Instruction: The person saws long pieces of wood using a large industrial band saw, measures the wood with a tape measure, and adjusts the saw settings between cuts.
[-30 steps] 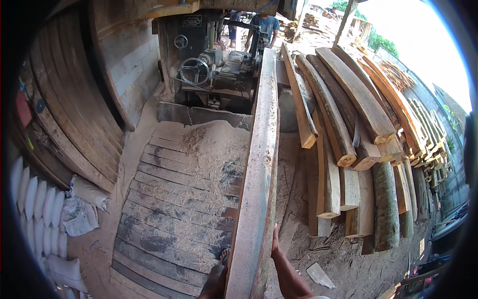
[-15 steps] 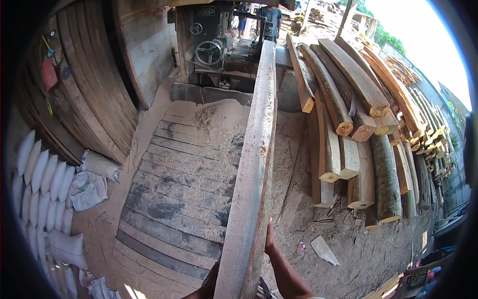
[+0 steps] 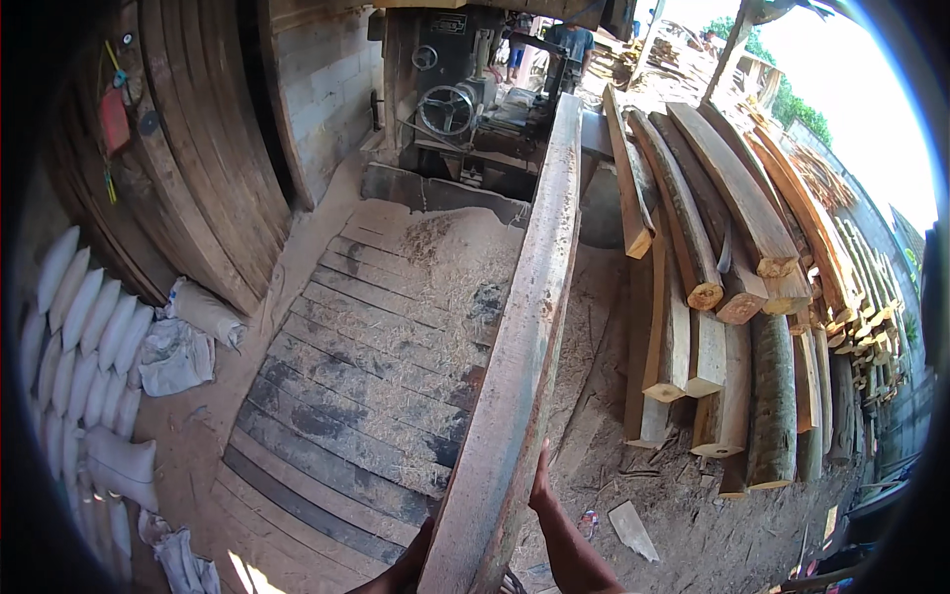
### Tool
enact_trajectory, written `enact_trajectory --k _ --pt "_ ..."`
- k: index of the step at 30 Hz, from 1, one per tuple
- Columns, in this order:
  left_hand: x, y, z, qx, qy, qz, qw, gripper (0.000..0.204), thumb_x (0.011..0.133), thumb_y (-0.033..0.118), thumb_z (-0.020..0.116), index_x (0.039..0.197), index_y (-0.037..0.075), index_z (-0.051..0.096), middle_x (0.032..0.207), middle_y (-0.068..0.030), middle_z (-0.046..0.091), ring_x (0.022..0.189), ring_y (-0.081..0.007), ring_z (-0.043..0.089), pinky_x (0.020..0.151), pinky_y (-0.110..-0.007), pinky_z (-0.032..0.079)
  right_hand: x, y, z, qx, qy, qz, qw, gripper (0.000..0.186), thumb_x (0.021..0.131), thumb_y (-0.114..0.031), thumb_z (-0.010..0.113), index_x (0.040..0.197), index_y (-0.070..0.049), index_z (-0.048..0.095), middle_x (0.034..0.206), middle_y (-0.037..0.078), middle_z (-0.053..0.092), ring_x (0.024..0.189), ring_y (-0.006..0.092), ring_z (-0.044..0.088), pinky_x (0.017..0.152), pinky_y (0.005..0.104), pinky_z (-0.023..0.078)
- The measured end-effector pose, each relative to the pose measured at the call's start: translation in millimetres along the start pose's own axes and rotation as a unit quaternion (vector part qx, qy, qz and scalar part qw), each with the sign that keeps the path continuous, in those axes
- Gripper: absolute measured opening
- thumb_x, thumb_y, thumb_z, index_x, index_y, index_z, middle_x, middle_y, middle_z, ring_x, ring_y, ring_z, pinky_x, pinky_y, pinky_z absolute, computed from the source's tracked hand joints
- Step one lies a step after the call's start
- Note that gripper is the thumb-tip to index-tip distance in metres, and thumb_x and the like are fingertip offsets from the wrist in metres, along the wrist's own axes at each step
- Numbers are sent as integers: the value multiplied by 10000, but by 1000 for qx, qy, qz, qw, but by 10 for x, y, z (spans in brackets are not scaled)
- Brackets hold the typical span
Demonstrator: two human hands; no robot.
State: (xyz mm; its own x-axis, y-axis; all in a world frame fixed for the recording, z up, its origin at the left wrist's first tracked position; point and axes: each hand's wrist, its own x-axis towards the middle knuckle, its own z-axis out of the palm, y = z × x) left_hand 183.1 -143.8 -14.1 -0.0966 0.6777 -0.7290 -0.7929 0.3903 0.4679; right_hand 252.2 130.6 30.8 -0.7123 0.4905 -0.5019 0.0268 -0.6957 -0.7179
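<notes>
Timber beam (image 3: 520, 327) is running lengthwise up the view, from the person's body at the lower edge to the front of a dark machine (image 3: 450, 64); whether its far end is resting on anything there, I cannot tell. Its pale upper face is showing dark specks, and a rougher brown side is facing right.

Near the close end, the right hand (image 3: 541, 480) is pressing along the beam's right side, one digit pointing up and away; I cannot tell whether the other fingers are curling underneath. The left hand (image 3: 426, 540) is sitting against the opposite side, mostly hiding behind the wood, so its grip I cannot tell either.

Left of the beam, a slatted wooden floor (image 3: 327, 396) is lying under scattered shavings, and a sawdust heap (image 3: 450, 238) is rising at its far end, just before the machine. A large handwheel (image 3: 445, 110) is standing out on the machine's front, and a person in a blue shirt (image 3: 571, 42) is standing behind it.

To the right, squared timbers (image 3: 729, 193) are lying in a stack, with a bark-covered log (image 3: 772, 401) jutting out among them. A flat offcut (image 3: 633, 531) is lying on the ground near the right forearm. Along the far left, tall planks (image 3: 188, 148) are leaning, and white sacks (image 3: 84, 322) are standing piled nearer the person.
</notes>
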Motion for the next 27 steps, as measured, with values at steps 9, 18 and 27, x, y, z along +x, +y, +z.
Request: enact_trajectory --k 9,18,27 --pt "129 -390 -139 6 -2 42 999 776 944 661 239 1344 37 470 1169 -165 605 1011 -240 607 884 -390 488 25 21 -175 34 -17 -8 999 894 889 -749 230 1490 -87 223 1443 144 374 1280 311 411 1048 443 357" --pt "-171 -173 216 24 -11 64 998 798 916 701 277 1323 45 481 1138 -155 611 989 -221 613 844 -361 499 -122 -18 -93 23 4 -47 999 933 850 -782 290 1501 -118 214 1488 134 316 1317 327 362 1082 479 307" --pt "50 -328 13 17 8 49 999 765 927 679 282 1353 67 453 1161 -161 599 1005 -219 612 860 -374 493 -102 -22 60 11 17 -37 999 888 895 -742 212 1475 -72 275 1428 143 398 1270 292 425 1062 423 346"
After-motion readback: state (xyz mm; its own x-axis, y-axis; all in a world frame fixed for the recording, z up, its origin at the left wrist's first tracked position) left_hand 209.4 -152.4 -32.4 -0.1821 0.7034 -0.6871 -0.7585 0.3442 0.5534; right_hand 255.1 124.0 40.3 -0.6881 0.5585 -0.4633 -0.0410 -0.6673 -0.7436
